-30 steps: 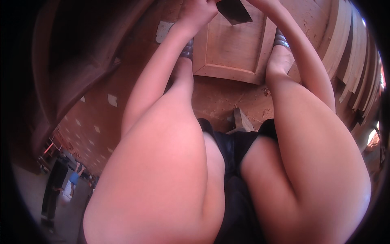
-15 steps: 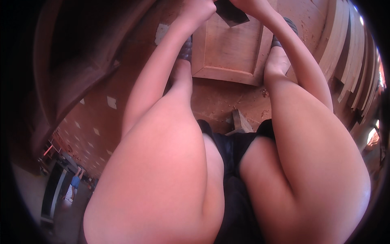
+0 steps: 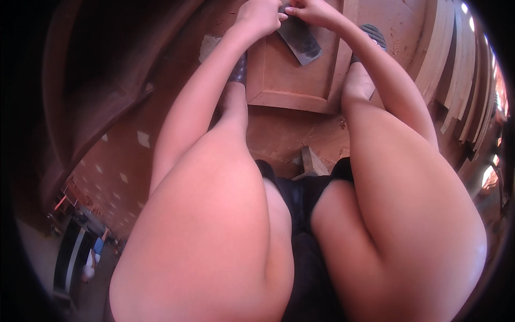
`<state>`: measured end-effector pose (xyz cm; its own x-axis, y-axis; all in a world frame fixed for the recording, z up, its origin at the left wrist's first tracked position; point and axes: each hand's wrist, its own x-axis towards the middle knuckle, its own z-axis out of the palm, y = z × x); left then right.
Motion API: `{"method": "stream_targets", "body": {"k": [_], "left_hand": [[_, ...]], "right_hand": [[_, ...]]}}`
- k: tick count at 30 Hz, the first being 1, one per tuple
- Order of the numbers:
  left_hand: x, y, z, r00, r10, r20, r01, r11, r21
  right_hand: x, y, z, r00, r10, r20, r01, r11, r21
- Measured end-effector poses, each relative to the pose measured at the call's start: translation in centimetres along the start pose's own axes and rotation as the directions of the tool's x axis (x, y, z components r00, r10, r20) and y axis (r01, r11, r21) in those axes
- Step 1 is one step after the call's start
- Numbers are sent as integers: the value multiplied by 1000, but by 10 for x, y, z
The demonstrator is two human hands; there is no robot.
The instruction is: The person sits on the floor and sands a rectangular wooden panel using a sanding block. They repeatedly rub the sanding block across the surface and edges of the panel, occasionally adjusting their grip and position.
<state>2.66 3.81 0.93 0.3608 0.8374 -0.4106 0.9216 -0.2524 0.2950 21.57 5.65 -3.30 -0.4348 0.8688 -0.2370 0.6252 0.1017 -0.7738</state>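
At the top of the view, my left hand (image 3: 259, 17) and my right hand (image 3: 316, 12) are close together with their fingers closed. Between them they grip the upper end of a dark, flat sheet of sandpaper (image 3: 301, 44), greyish and worn-looking on its lower part. It hangs at a slant over a framed wooden panel (image 3: 284, 97) with a recessed middle, lying on the ground between my feet. My fingertips partly cover the upper end of the sheet.
Long wooden strips (image 3: 460, 70) lie stacked on the right. A small wood offcut (image 3: 311, 161) sits between my legs, near shavings on the reddish floor (image 3: 289, 131). Dark draped material (image 3: 102, 70) fills the upper left. Another person (image 3: 92, 258) is far off at lower left.
Both hands and the sandpaper have come lower in the view, showing more of the sheet. My view has shifted slightly; the panel lies in the same place between my feet.
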Motion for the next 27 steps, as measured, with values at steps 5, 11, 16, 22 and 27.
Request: {"method": "stream_targets", "body": {"k": [5,11,16,22,27], "left_hand": [[-4,0,9,950,-2,-313,-135,901,-413],[-15,16,-61,776,46,-629,-365,846,-389],[-15,10,-35,810,-21,-586,-317,825,-468],[-15,1,-36,844,-45,-534,-282,810,-514],[-6,3,-27,841,-129,-525,-242,778,-579]], "right_hand": [[-18,-8,-12,991,0,-132,22,985,170],[-4,-64,-56,947,-62,-314,117,980,159],[-7,-49,-30,943,12,-332,83,959,271],[0,-49,-30,955,-48,-294,122,963,240],[15,-39,-28,964,-57,-259,129,953,273]]}}
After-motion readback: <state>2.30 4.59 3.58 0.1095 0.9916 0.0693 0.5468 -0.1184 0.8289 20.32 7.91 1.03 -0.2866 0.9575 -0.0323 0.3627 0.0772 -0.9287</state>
